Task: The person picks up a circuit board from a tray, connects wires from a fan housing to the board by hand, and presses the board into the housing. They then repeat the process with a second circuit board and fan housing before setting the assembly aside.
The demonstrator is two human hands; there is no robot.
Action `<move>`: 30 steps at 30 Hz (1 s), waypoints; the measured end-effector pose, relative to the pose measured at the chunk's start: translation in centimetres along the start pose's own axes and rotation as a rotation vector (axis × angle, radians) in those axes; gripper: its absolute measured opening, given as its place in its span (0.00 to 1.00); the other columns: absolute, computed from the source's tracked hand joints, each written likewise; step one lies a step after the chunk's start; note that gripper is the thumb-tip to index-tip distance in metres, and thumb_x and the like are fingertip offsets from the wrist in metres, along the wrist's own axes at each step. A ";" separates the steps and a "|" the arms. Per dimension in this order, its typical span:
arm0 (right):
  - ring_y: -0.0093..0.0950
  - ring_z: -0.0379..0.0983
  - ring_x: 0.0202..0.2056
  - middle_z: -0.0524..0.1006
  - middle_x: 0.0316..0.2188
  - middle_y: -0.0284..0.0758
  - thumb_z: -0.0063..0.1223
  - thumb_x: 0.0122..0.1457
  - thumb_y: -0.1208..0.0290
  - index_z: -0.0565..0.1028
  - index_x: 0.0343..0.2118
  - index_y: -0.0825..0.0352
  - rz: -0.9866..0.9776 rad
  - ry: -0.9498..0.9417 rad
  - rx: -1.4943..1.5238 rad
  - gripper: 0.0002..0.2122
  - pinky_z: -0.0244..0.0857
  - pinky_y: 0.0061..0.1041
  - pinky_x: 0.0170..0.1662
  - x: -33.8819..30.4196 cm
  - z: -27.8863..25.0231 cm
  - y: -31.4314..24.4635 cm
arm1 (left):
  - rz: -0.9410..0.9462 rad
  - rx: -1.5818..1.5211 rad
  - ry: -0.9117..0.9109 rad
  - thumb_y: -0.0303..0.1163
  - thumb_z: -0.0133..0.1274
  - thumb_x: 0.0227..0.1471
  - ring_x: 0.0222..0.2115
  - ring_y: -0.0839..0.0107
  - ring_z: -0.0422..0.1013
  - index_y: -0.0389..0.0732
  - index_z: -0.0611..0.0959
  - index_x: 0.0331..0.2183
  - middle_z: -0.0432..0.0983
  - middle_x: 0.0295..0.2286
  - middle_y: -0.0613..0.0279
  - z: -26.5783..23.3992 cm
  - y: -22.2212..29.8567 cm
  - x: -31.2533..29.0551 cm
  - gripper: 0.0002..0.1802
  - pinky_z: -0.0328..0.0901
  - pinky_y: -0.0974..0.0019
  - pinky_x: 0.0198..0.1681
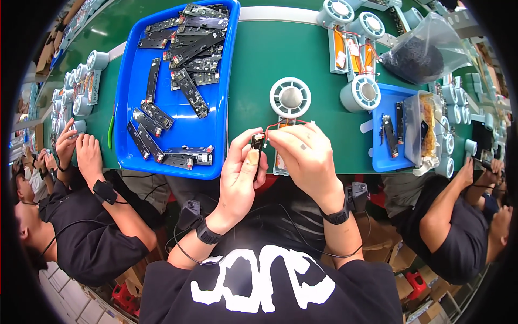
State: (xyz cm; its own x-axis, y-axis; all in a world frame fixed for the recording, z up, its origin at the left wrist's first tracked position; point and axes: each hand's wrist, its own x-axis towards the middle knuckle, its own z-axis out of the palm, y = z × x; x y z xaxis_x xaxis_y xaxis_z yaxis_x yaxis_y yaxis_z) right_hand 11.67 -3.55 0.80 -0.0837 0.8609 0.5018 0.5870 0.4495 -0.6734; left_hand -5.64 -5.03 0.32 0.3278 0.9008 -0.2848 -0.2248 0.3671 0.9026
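Observation:
My left hand (pixel 236 175) is closed around a narrow black circuit board (pixel 257 142), held upright with its top end showing above the fingers. At that end, my right hand (pixel 307 154) pinches the red wires (pixel 273 125) close to a small white connector on the board. Whether the plug is seated I cannot tell. The wires run to a pale blue handheld fan (pixel 291 98) lying just beyond my hands. Its round grille points up, and its open handle, partly hidden by my right hand, extends toward me.
A blue tray (pixel 174 171) with many black circuit boards stands at left. To the right are a smaller blue tray (pixel 382 163), a clear plastic box (pixel 420 121) and a bag of dark small parts (pixel 421 56). More fans (pixel 360 93) lie at the back right. Co-workers sit on both sides.

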 end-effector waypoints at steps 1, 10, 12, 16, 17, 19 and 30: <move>0.33 0.79 0.31 0.82 0.30 0.36 0.64 0.51 0.80 0.81 0.38 0.67 0.008 -0.019 -0.018 0.10 0.68 0.29 0.36 0.0 0.0 -0.1 | 0.010 0.022 -0.009 0.34 0.40 0.70 0.21 0.85 0.61 0.44 0.67 0.61 0.69 0.29 0.69 -0.1 -0.1 -0.1 0.21 0.56 0.80 0.23; 0.32 0.78 0.32 0.81 0.31 0.34 0.65 0.49 0.79 0.79 0.35 0.66 -0.059 -0.032 -0.090 0.10 0.66 0.30 0.34 -0.2 0.4 0.3 | 0.029 -0.077 -0.001 0.33 0.43 0.69 0.21 0.85 0.60 0.43 0.67 0.61 0.68 0.30 0.68 0.0 -0.9 -0.1 0.21 0.57 0.79 0.22; 0.32 0.78 0.32 0.80 0.31 0.34 0.65 0.49 0.79 0.79 0.35 0.66 -0.060 -0.015 -0.095 0.09 0.66 0.30 0.34 -0.1 0.5 0.2 | 0.036 -0.029 -0.020 0.34 0.43 0.70 0.20 0.83 0.60 0.43 0.66 0.61 0.69 0.30 0.65 0.1 -0.9 0.0 0.22 0.56 0.78 0.21; 0.33 0.77 0.31 0.80 0.31 0.34 0.65 0.49 0.79 0.79 0.34 0.66 -0.035 -0.036 -0.117 0.09 0.65 0.31 0.33 0.0 0.4 0.0 | 0.059 0.040 -0.001 0.35 0.44 0.69 0.19 0.83 0.60 0.43 0.65 0.62 0.69 0.30 0.64 0.2 -1.0 -0.1 0.23 0.55 0.78 0.19; 0.33 0.77 0.31 0.80 0.31 0.34 0.65 0.49 0.79 0.79 0.34 0.66 -0.028 -0.047 -0.119 0.09 0.65 0.31 0.33 0.1 0.4 0.0 | 0.069 0.064 0.014 0.35 0.45 0.69 0.19 0.83 0.60 0.43 0.65 0.62 0.69 0.30 0.64 0.2 -1.1 -0.1 0.23 0.55 0.78 0.19; 0.33 0.76 0.31 0.79 0.30 0.34 0.64 0.50 0.79 0.78 0.34 0.66 -0.014 -0.069 -0.121 0.08 0.65 0.30 0.33 0.2 0.3 -0.1 | 0.092 0.098 0.019 0.34 0.45 0.69 0.19 0.83 0.60 0.42 0.65 0.62 0.69 0.30 0.64 0.2 -1.2 0.0 0.23 0.55 0.78 0.19; 0.31 0.76 0.30 0.79 0.28 0.32 0.63 0.52 0.78 0.77 0.31 0.66 0.058 -0.124 -0.117 0.05 0.61 0.30 0.33 0.9 -0.6 -0.9 | 0.540 0.733 0.089 0.22 0.50 0.62 0.27 0.66 0.71 0.34 0.74 0.57 0.75 0.34 0.51 0.1 -0.5 0.9 0.21 0.68 0.66 0.31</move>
State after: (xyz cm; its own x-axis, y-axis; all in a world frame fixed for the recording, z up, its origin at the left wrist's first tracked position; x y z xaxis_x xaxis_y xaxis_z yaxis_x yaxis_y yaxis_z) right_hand 11.57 -3.32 2.16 -0.1413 0.9106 0.3883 0.6824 0.3737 -0.6282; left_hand -5.11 -4.43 -0.40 0.2684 0.9330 0.2397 0.3222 -0.3215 0.8904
